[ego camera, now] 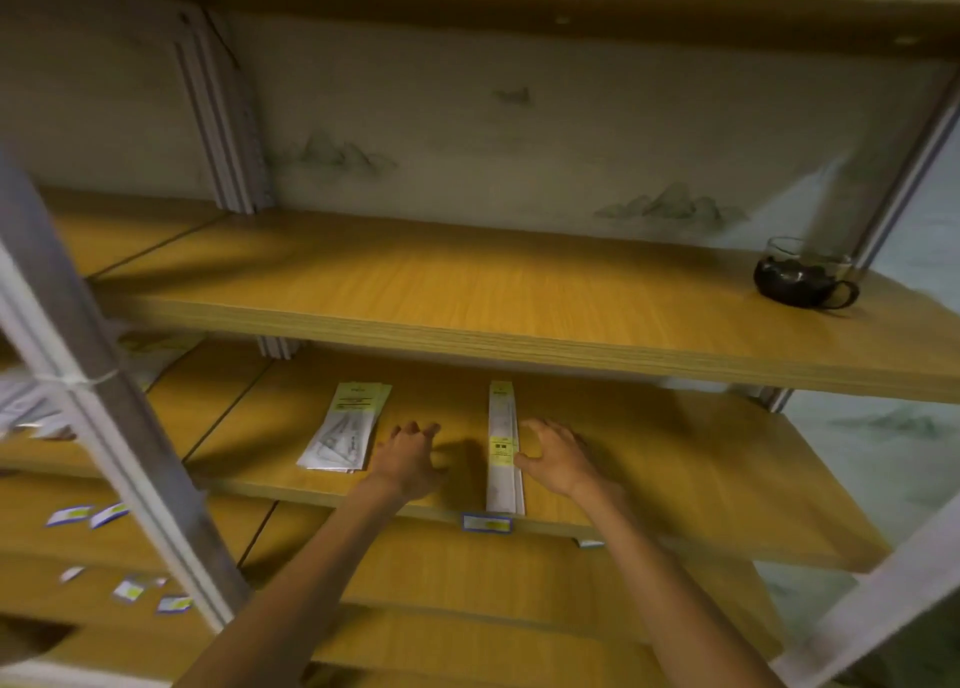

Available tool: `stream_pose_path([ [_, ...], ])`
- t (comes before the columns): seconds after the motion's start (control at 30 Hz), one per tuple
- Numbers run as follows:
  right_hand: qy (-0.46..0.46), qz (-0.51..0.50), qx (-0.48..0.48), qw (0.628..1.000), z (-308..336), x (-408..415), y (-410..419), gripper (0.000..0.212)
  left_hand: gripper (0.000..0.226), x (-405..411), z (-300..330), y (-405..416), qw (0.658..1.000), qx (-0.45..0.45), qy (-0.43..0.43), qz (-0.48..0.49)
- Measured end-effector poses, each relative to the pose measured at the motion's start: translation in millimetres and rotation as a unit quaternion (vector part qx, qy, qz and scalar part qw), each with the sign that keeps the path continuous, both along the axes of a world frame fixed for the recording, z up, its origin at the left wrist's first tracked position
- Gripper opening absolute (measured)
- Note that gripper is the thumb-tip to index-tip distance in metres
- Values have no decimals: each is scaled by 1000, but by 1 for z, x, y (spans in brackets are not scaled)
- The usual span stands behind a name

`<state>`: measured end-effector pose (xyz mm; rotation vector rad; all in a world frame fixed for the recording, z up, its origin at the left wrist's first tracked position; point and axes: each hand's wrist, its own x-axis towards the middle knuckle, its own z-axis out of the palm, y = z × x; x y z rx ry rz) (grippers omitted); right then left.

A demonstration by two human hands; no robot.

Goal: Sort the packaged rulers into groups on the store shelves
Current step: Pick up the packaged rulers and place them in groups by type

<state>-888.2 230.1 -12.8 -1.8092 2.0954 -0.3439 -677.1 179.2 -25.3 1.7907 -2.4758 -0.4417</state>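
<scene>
wood-grain middle shelf [649,484], orange-brown, as landmark for all below. far left of it, beyond a grey metal upright [104,427]: small blue-edged price tags [88,515] scattered on the neighbouring boards. on its left part: fanned stack of wide white packages [345,430] with yellow-green labels, triangle shapes faintly visible inside, lying flat. just right of that stack, over the shelf surface: left hand [408,461], palm down, fingers spread and slightly bent, gripping nothing, close beside the wide packages but contact not clear. further right, near the shelf's middle: narrow stack of long packaged rulers [503,448], white with a yellow label midway, lying flat, running front to back, near end reaching the shelf's front edge. right against that narrow stack: right hand [558,461], fingers loosely curved and apart, thumb tip at the stack's right edge near the yellow label, no grasp closed around it. on the shelf's front edge, below the narrow stack: blue-bordered shelf label [487,522]. above, on the upper shelf [467,292], far right: dark glass cup [800,277] with handle. behind: pale wall panel [519,141] with faint mountain drawings.
</scene>
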Motion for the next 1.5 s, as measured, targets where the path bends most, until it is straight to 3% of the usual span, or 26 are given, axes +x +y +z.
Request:
stream_pose_path([
  [0.2, 13, 64, -2, 998, 8, 81, -10, 58, 72, 98, 5, 19, 998, -21, -11, 52],
  [0.47, 3, 185, -1, 983, 14, 263, -3, 58, 70, 267, 4, 70, 986, -21, -29, 164],
  [0.9, -3, 274, 35, 961, 5, 520, 3, 60, 74, 528, 6, 112, 964, 7, -10, 267],
  [1.27, 21, 251, 16, 968, -8, 606, -116, 60, 75, 638, 7, 5, 963, -17, -40, 265],
  [1.5, -23, 181, 0, 983, -16, 631, -199, 54, 73, 661, 7, -94, 976, -18, -30, 217],
])
